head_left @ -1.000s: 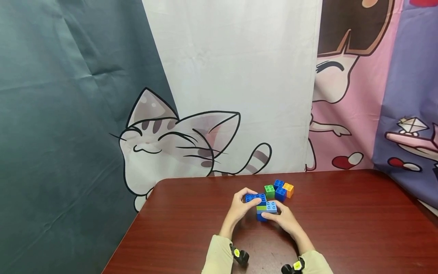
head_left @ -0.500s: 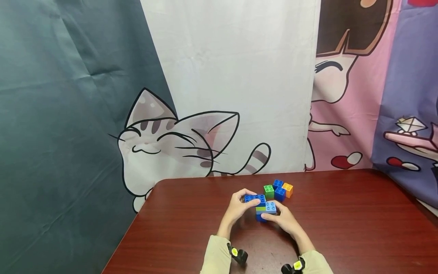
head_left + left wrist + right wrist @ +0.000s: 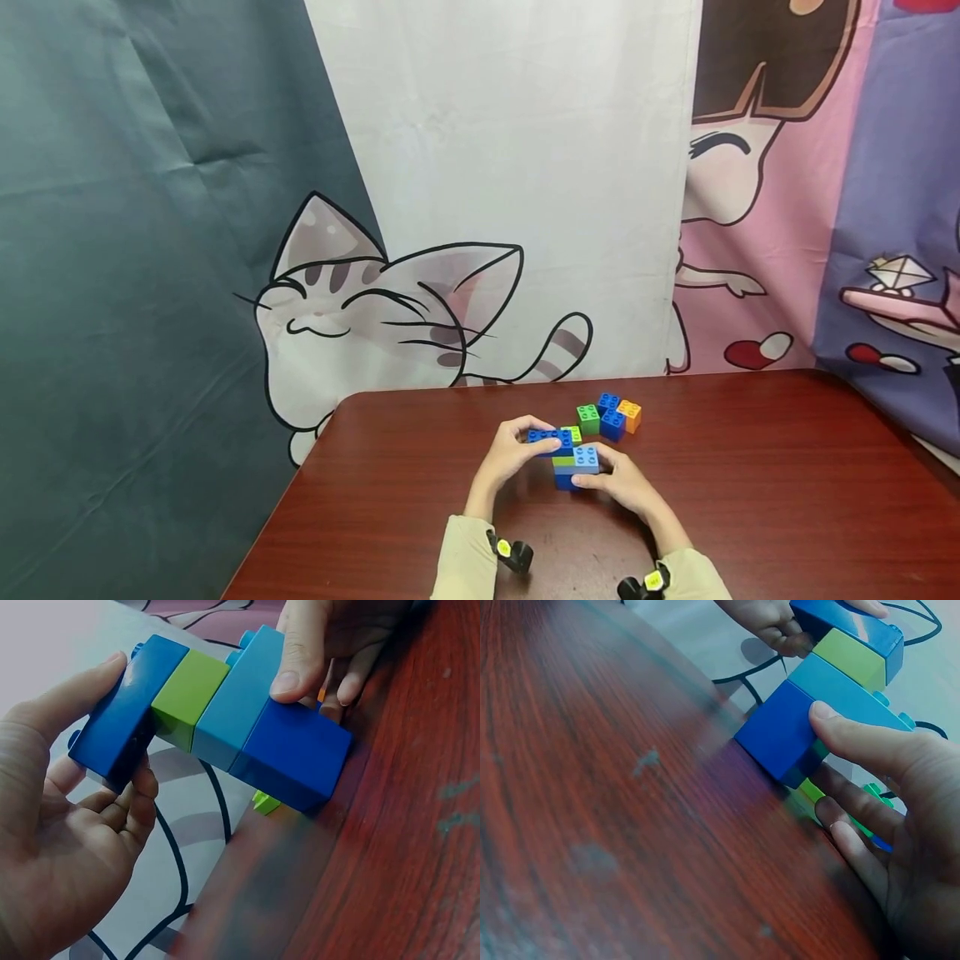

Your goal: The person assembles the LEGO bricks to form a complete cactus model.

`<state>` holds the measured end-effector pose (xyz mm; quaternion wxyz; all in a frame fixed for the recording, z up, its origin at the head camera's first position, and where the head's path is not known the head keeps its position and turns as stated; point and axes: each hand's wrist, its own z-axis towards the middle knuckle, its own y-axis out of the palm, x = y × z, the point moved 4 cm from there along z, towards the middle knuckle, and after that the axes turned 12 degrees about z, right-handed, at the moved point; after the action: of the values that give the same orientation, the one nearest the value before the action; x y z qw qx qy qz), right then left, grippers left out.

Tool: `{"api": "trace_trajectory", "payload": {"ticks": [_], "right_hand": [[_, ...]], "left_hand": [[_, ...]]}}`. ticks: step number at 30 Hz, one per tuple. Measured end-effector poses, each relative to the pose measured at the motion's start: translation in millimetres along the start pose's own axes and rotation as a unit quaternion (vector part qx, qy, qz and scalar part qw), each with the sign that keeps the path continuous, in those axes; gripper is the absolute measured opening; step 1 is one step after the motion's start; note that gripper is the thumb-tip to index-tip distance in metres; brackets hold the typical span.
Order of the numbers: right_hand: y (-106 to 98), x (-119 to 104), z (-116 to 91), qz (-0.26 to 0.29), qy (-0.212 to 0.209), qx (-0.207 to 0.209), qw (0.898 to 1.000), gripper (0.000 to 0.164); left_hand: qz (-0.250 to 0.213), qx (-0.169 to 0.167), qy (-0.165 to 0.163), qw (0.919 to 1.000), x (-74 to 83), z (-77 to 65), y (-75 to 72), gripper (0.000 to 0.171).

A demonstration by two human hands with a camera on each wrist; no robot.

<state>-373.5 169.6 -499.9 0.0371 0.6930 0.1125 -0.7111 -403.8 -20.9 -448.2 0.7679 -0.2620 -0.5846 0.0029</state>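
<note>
My left hand [image 3: 503, 460] pinches a long blue brick [image 3: 124, 709] at the top of a small stack, thumb over the studs side. Under that brick come a lime brick [image 3: 191, 697], a longer light blue brick [image 3: 238, 705] and, lowest, a dark blue brick [image 3: 292, 754]. The light blue brick juts out to the right, with its studs bare. My right hand [image 3: 627, 483] grips the lower stack, its thumb on the dark blue brick. The stack's base is at the tabletop; whether it touches is hard to tell.
Behind the stack sits another lime brick [image 3: 574, 433]. Further back on the red-brown table [image 3: 360, 517] are a green brick [image 3: 588, 421], two blue bricks [image 3: 612, 426] and an orange brick [image 3: 631, 416]. A printed cloth [image 3: 525, 167] hangs behind the table.
Both hands have shifted the stack slightly left and nearer, the left hand moving more. The lime brick behind it has come into view. Both grips are kept.
</note>
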Motion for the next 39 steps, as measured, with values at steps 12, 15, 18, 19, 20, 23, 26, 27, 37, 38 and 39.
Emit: {"api": "trace_trajectory", "payload": {"ticks": [12, 15, 18, 19, 20, 23, 26, 27, 37, 38, 39], "right_hand": [[0, -1, -1, -0.003, -0.008, -0.01, 1.0, 0.059], [1, -1, -1, -0.008, -0.01, -0.016, 1.0, 0.057], [2, -2, -1, -0.013, -0.018, -0.028, 0.999, 0.052], [2, -2, -1, -0.015, -0.022, -0.031, 0.999, 0.05], [3, -2, -1, -0.015, -0.027, -0.033, 0.999, 0.048], [3, -3, -2, -0.016, -0.037, -0.032, 0.999, 0.043], [2, -3, -1, -0.022, -0.045, -0.021, 0.999, 0.038], [2, -3, -1, -0.025, -0.047, -0.019, 0.998, 0.036], [1, -1, 0, -0.035, -0.056, 0.011, 0.998, 0.03], [1, -1, 0, -0.035, -0.053, 0.016, 0.998, 0.03], [0, -1, 1, -0.033, -0.047, 0.025, 0.998, 0.029]], "left_hand": [[0.004, -0.008, -0.002, 1.0, -1.1, 0.3, -2.9, 0.027], [0.014, -0.009, -0.005, 0.9999, -0.8, -0.9, -4.6, 0.028], [0.025, -0.008, -0.009, 0.9996, -0.9, -2.9, -7.6, 0.028], [0.027, -0.009, -0.01, 0.9995, -1.1, -3.5, -8.5, 0.028], [0.029, -0.01, -0.011, 0.9995, -1.4, -3.8, -9.4, 0.028], [0.03, -0.013, -0.012, 0.9994, -2.3, -3.8, -11.5, 0.029], [0.03, -0.013, -0.013, 0.9994, -3.5, -3.4, -13.9, 0.029], [0.031, -0.012, -0.014, 0.9993, -3.5, -3.6, -14.9, 0.029], [0.046, -0.013, -0.026, 0.9985, -2.1, -5.9, -18.5, 0.028], [0.049, -0.013, -0.026, 0.9984, -2.0, -5.6, -18.5, 0.028], [0.051, -0.013, -0.026, 0.9982, -1.8, -5.5, -18.4, 0.028]]}}
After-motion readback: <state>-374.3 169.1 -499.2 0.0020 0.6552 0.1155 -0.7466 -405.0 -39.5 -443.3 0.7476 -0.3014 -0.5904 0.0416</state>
